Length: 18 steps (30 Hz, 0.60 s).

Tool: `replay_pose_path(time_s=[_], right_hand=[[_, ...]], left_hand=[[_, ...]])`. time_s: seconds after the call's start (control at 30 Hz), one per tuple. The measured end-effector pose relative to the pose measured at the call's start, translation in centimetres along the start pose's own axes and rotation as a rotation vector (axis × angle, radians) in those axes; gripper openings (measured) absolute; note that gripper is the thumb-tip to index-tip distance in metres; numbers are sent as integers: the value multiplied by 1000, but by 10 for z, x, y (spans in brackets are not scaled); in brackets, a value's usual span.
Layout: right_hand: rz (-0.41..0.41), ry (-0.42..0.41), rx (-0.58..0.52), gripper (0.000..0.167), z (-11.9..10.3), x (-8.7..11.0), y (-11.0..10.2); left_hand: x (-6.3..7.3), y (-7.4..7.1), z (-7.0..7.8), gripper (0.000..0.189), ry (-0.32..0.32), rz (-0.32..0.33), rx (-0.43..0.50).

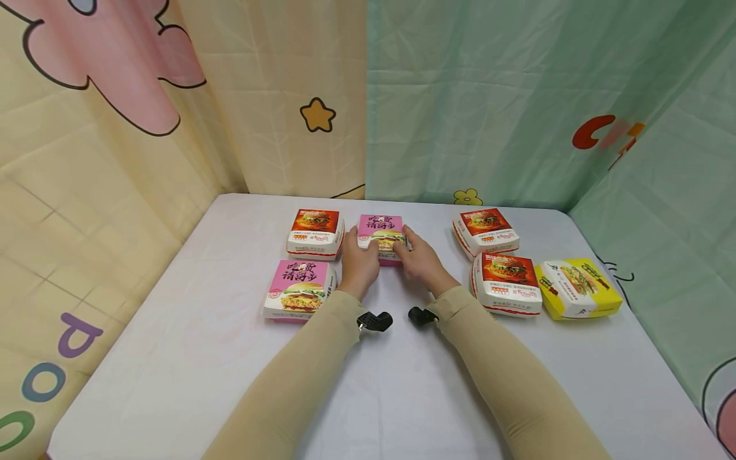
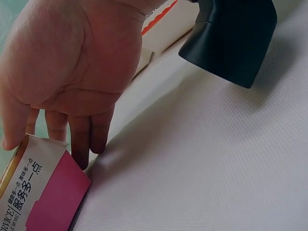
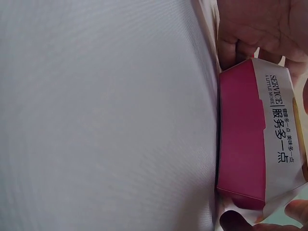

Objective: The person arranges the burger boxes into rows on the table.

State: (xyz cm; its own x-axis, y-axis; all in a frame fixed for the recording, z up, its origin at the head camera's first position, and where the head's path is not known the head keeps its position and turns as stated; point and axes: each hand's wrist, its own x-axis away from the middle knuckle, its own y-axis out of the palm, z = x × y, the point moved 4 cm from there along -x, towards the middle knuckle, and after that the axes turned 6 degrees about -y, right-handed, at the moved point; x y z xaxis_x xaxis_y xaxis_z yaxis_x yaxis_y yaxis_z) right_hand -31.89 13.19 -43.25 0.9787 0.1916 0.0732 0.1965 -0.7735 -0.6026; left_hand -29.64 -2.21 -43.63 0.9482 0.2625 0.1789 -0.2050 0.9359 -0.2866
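Note:
A pink-and-white burger box lies near the table's back edge, between my two hands. My left hand grips its left end, thumb over the top front edge. At the other end my right hand holds it likewise, fingers along the side. The left wrist view shows my right hand with its thumb on the top edge of the burger box. In the right wrist view the left hand is at the upper end of the box, and right-hand fingers show below.
Left of my hands lie a red-and-white burger box and another pink one. To the right are two red-and-white boxes and a yellow one. Curtains hang behind the white table.

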Motion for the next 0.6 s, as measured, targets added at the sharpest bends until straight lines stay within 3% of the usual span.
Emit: replay_pose_path(time_s=[0.6], right_hand=[[10, -5, -4, 69, -4, 4, -3]], left_hand=[[4, -3, 3, 69, 49, 15, -14]])
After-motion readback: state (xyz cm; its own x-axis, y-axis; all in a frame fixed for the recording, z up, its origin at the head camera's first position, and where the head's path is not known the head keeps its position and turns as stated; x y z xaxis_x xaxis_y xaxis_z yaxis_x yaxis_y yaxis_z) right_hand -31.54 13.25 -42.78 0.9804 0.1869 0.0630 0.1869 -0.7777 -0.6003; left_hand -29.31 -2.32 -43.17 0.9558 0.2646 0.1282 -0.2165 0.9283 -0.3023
